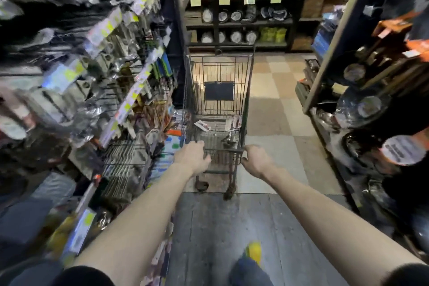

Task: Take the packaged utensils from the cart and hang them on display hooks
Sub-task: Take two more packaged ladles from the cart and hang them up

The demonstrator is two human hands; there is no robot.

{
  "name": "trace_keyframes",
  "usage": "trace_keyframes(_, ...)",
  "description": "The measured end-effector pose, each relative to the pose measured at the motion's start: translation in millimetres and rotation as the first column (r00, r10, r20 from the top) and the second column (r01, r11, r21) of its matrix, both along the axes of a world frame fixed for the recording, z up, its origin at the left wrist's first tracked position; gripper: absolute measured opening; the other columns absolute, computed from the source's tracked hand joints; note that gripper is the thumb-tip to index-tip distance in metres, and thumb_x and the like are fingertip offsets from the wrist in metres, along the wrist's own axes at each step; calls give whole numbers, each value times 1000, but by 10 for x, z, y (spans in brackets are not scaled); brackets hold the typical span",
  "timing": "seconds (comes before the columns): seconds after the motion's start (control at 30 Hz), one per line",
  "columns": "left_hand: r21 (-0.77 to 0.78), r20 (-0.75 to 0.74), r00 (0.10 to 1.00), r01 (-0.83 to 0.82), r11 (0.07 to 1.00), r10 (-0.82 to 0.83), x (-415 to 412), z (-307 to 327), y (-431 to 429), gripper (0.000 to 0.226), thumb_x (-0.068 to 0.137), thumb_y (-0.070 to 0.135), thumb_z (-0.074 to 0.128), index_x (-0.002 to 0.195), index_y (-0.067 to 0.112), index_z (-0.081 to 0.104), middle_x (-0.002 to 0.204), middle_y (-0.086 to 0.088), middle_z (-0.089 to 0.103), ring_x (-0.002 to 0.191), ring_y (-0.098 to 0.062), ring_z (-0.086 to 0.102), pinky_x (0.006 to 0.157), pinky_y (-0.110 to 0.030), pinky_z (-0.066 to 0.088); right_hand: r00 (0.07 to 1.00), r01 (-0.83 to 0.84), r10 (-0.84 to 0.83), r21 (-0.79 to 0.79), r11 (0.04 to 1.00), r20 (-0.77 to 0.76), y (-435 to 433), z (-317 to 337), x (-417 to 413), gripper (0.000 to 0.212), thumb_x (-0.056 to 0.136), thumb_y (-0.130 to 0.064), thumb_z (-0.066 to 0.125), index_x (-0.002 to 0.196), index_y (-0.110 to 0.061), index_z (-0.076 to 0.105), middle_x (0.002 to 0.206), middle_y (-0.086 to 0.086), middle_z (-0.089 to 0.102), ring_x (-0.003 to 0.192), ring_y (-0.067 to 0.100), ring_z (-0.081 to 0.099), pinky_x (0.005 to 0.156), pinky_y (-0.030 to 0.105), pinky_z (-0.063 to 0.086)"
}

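Cart (218,90): wire, narrow, standing in a shop aisle, its near rim toward the person.

Left hand (193,158): at the near left corner of the cart's rim, fingers curled over the handle bar; whether they close fully on it cannot be told.

Right hand (255,160): at the near right corner, fingers bent around the end of the same bar; grip likewise unclear.

Packaged utensils (203,125): a few flat carded packs on the cart's floor, toward its far end, beyond and below both hands, touched by neither. One lies at the left side, another (234,122) leans at the right side.

Display hooks (130,86): left of the cart, crowded with hanging packs, blurred.
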State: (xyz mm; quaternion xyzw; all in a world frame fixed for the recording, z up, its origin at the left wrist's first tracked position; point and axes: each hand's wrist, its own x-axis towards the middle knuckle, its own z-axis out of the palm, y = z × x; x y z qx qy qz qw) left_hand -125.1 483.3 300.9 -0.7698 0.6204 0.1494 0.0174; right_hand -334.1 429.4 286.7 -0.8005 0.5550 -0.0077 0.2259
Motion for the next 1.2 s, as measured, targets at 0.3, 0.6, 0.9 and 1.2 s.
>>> trace_keyframes(0.3,82,31,999,-22,996,19,306,-277,-1914,51,99,47,52,137,14,52,125,-13,61,117,-34,62,93,-45,54,998,-31,34,62,998,-48,-2109,-377,426,28,91,-21,57,116,-13,67,115,14,73,105,34,70,85,39,59)
trace_keyframes(0.6,176,54,998,-41,983,32,610,-608,-3185,42,101,42,51,128,10,54,127,-14,61,119,-35,60,97,-45,50,988,-48,69,151,987,-141,-3492,-770,831,42,96,-24,57,136,-11,56,122,15,70,110,33,68,92,43,58)
trace_keyframes(0.9,301,-43,998,-22,953,37,1121,-1273,-4270,41,102,37,52,133,11,53,125,-13,60,116,-31,61,96,-44,49,988,100,-61,287,953,-142,-4377,-1552,1287,28,95,-28,56,119,-17,66,113,11,73,101,29,71,90,45,61)
trace_keyframes(1.2,471,-127,986,-40,881,112,1433,-2047,-4990,40,102,37,51,134,14,53,125,-12,62,112,-31,63,102,-51,51,958,284,-235,399,872,-166,-5050,-2303,1583,33,92,-16,54,122,-11,67,115,17,73,101,34,69,82,34,55)
